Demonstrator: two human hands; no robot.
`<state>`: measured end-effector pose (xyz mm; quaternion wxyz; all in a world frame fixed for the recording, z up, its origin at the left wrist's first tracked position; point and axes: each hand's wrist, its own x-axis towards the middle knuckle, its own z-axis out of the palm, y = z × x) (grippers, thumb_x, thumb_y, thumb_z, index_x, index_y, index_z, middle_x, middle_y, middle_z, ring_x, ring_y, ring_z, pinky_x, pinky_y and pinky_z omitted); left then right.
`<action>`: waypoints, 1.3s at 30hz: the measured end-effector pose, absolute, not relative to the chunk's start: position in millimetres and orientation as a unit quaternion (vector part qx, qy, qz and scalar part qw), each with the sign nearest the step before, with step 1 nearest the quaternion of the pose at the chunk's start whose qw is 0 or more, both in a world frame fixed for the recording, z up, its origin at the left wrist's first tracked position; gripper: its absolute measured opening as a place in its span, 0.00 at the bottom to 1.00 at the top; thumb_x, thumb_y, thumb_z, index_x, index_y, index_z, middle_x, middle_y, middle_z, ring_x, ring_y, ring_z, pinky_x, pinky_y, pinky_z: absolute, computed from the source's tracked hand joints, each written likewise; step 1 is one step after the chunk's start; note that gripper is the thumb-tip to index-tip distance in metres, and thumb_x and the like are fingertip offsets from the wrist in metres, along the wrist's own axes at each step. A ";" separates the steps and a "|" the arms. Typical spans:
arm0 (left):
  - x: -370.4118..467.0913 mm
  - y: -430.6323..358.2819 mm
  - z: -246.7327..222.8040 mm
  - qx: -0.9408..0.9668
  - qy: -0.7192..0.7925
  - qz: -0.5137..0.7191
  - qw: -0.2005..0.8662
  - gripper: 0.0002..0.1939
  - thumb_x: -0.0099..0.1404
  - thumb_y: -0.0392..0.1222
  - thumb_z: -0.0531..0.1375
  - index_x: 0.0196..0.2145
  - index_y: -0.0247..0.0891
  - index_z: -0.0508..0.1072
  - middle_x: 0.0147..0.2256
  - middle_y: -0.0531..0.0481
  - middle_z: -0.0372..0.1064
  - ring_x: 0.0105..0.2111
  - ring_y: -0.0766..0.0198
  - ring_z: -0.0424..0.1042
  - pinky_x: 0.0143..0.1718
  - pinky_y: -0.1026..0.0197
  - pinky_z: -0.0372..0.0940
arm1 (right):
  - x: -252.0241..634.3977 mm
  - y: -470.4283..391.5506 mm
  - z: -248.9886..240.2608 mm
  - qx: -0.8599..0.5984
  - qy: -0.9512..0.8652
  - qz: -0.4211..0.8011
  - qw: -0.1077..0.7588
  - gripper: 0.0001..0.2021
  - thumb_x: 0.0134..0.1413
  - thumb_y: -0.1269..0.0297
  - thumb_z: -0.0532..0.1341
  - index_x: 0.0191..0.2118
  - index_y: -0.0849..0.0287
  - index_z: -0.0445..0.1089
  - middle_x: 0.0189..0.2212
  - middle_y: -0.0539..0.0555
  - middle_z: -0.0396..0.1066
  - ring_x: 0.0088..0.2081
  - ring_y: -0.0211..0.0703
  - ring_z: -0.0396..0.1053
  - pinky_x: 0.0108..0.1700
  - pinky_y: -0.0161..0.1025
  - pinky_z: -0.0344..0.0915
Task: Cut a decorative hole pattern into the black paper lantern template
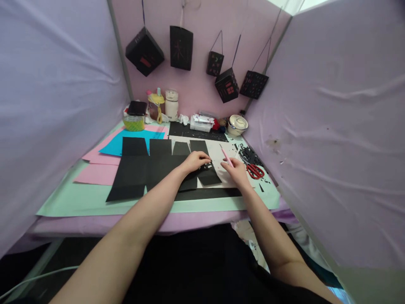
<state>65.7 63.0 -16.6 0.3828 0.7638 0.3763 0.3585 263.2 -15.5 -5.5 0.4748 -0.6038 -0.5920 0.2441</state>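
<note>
A large sheet of black card [164,169], cut and creased into panels with flaps, lies across the table. My left hand [196,161] rests on its right part, fingers curled and drawn together beside small cut-outs; anything pinched between them is too small to make out. Held pen-like in my right hand [238,171] is a pink craft knife [228,158], its slim tip pointing up and away to the left, clear of the card. Under the card's right side is a whitish board [217,154].
Red-handled scissors [255,171] and black paper scraps [249,155] lie right of my right hand. Blue paper [114,143] and pink sheets [95,174] are at left. A white jar [171,105], a plastic box [201,123] and a lidded bowl [237,125] line the back. Black paper lanterns [144,51] hang above.
</note>
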 end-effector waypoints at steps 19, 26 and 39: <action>73.5 42.2 -8.3 0.839 0.379 0.274 0.277 0.23 0.65 0.32 0.56 0.57 0.35 0.66 0.44 0.45 0.77 0.46 0.60 0.74 0.49 0.59 0.65 | 286.0 9.8 -0.2 -0.666 -0.608 0.052 0.430 0.15 0.51 0.57 0.57 0.37 0.62 0.74 0.32 0.58 0.73 0.33 0.47 0.67 0.38 0.41 0.62; 80.3 -14.0 -3.4 0.878 0.454 0.112 0.107 0.29 0.62 0.57 0.60 0.53 0.34 0.70 0.60 0.31 0.59 0.61 0.37 0.57 0.57 0.40 0.55 | 337.4 10.2 -1.4 -0.662 -0.553 0.121 0.491 0.28 0.50 0.59 0.57 0.58 0.63 0.65 0.34 0.58 0.73 0.30 0.44 0.66 0.35 0.42 0.64; 87.0 -44.8 -20.7 0.945 0.320 0.060 0.013 0.26 0.69 0.52 0.54 0.60 0.40 0.65 0.62 0.35 0.58 0.62 0.40 0.54 0.58 0.39 0.53 | 273.4 -40.8 38.4 -0.354 -0.539 0.523 0.558 0.35 0.43 0.48 0.67 0.59 0.42 0.59 0.56 0.56 0.66 0.50 0.47 0.69 0.38 0.40 0.68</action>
